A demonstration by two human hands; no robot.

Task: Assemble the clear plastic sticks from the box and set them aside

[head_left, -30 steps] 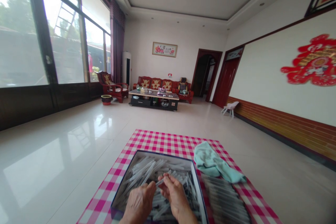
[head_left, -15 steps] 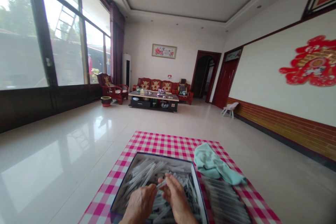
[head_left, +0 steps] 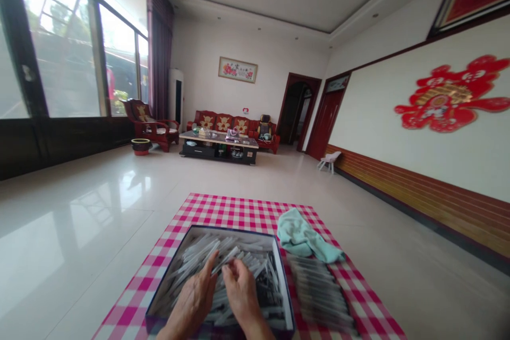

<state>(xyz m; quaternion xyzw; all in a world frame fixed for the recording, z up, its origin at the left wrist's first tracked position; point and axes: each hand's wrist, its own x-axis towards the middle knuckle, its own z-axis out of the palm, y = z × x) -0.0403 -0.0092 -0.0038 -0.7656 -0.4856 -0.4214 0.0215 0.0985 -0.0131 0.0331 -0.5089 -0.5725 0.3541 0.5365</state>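
Observation:
A shallow box (head_left: 281, 276) with a dark blue outside and pale inner walls holds a heap of slim, translucent, pen-like sticks (head_left: 199, 253). Both of my hands are over its middle. My left hand (head_left: 195, 289) has its index finger stretched out over the heap, thumb apart from it. Just to its right, my right hand (head_left: 241, 284) is closed, thumb and fingertips pinched together at what looks like a pen; the fingers partly hide it. Outside the box on the right lies a row of similar pens (head_left: 321, 295), side by side and blurred.
A pink-and-white checked cloth (head_left: 159, 263) covers the table under the box. Beyond the row of pens lies a crumpled mint-green towel (head_left: 305, 236). Farther off stand a low coffee table (head_left: 217, 151), a red wooden sofa (head_left: 223, 122), an armchair (head_left: 149, 125) and a small stool (head_left: 330, 161).
The view has turned slightly right, so everything sits further left. My hands held a stick between them before; now the left index finger is extended and the right fingers are pinched.

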